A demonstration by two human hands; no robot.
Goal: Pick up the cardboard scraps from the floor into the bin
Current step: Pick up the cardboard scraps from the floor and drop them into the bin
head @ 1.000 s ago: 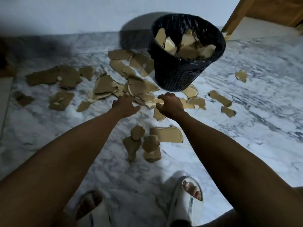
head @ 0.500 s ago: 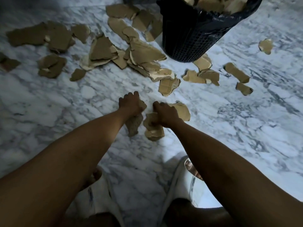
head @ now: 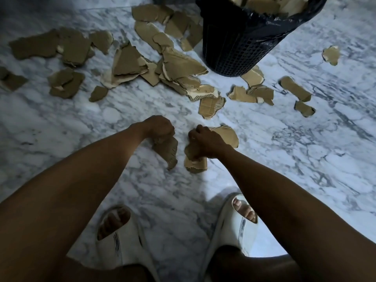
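Head view: my left hand point(head: 160, 127) has curled round a dark scrap point(head: 167, 152), my right hand point(head: 205, 142) round two pale scraps point(head: 225, 135); a second ago both reached empty toward the far pile point(head: 179, 66), so this load can go; bin point(head: 240, 47) stands ahead, bare marble floor point(head: 305, 159) between, more scraps left and right.

Both hands have come back from the pile by the bin point(head: 240, 41) to the small cluster nearer the feet. The left hand point(head: 159, 127) now grips a dark scrap point(head: 167, 152) that hangs below it, and the right hand point(head: 205, 142) holds a bunch of scraps point(head: 195, 162), with one broad piece point(head: 226, 135) beside it.
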